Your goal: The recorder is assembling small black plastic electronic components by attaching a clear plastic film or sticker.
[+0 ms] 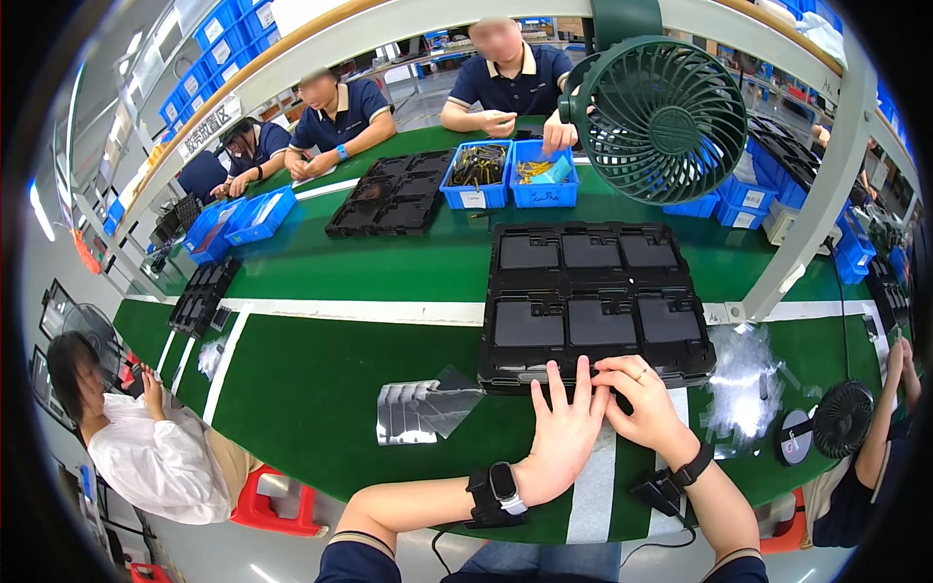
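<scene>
A black plastic tray stack (595, 282) with several square pockets, each holding a dark flat piece, lies before me. My left hand (566, 428) rests at its near edge with the fingers stretched out and apart. Right beside it, my right hand (643, 403) is bent inward, thumb and forefinger drawn together at the same edge. Whatever may be between those fingertips is too small or hidden to name. Clear plastic film sheets (418, 410) lie on the green table left of my hands. A pile of crumpled clear film (743, 384) is to the right of the tray.
A green fan (671, 121) hangs from the shelf frame above the tray's far right. Blue bins (476, 199) and another black tray (389, 194) stand across the table, where co-workers sit. A small fan (842, 418) is at right; a slanted metal post (812, 194) rises nearby.
</scene>
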Demonstrator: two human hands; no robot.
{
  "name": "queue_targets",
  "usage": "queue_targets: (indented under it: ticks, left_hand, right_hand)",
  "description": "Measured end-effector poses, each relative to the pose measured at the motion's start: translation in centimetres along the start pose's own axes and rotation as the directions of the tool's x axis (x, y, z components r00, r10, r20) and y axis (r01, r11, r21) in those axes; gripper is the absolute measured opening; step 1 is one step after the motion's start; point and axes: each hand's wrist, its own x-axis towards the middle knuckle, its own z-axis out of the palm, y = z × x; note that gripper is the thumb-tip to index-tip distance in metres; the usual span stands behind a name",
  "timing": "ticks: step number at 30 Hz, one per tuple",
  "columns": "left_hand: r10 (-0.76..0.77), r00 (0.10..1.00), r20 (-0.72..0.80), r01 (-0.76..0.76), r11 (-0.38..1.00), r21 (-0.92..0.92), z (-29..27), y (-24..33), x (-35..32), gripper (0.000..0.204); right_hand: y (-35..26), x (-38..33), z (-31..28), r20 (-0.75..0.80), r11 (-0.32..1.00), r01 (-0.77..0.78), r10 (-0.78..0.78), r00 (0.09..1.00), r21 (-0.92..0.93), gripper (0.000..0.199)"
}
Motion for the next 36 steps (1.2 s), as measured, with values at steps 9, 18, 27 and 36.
queue_targets:
  ticks: [9, 18, 27, 36]
  left_hand:
    - [0.003, 1.000, 0.002, -0.003, 1.000, -0.007, 0.04, 0.04, 0.06, 0.054]
    - [0.005, 1.000, -0.017, -0.005, 1.000, -0.001, 0.07, 0.05, 0.03, 0.053]
    - [0.005, 1.000, -0.026, -0.005, 1.000, -0.001, -0.07, -0.10, 0.03, 0.051]
    - [0.002, 1.000, -0.014, -0.002, 1.000, -0.013, -0.06, -0.13, 0.05, 0.051]
  right_hand:
    - [0.02, -0.03, -0.05, 0.007, 1.000, -0.007, 0.007, 1.000, 0.004, 0.027]
    - [-0.02, -0.02, -0.10, 0.007, 1.000, -0.001, 0.001, 1.000, 0.000, 0.027]
    - [-0.07, 0.10, -0.03, 0.008, 1.000, 0.004, -0.004, 1.000, 0.001, 0.027]
    - [-0.03, 0.10, 0.04, 0.011, 1.000, 0.002, -0.002, 1.000, -0.002, 0.028]
